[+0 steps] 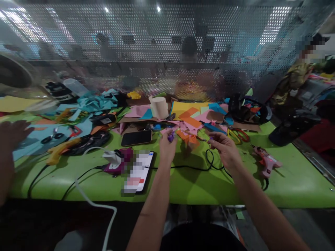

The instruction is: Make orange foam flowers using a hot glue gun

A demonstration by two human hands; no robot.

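A small crumpled purple piece (171,136), perhaps paper, is held in the closed fingers of my left hand (166,148). To its right, above the green tabletop, my right hand (225,149) pinches a smaller purple bit (211,138) between thumb and fingertips. The two hands are apart, and between them lie an orange folded paper piece (193,138) and pink paper scraps (183,127). Yellow-handled scissors (233,137) rest just behind my right hand. The exact shape of both purple pieces is too small to make out.
A pink glue gun (268,162) lies at the right, a yellow glue gun (60,150) at the left. Two phones, a dark one (136,138) and a lit one (140,172), flank a purple power block (123,162). A black cable (187,167) crosses the front. Another person's hand (15,134) is far left.
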